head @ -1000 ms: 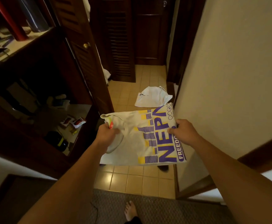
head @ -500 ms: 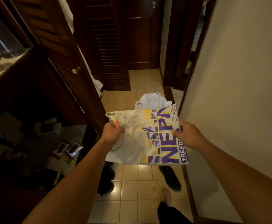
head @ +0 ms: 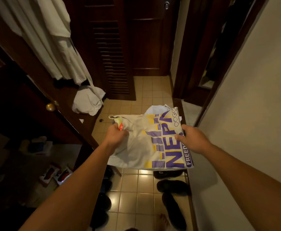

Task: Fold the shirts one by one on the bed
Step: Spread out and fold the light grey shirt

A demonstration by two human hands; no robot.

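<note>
Shirt [head: 146, 144] above shoes [head: 173, 185] on floor [head: 146, 90]

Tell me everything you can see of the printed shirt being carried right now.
The printed shirt is off-white, soft cloth, folded into a rough rectangle and held out flat above the tiled floor. Purple block letters and yellow and purple bars run along its right side. The left hand grips its left edge beside an orange tag; the right hand grips the right edge. Only the hands appear to touch it.

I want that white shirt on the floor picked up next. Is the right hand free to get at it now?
Probably not yet: the right hand grips the printed shirt, which the left hand also holds, and that shirt covers most of the white shirt lying beyond it.
</note>
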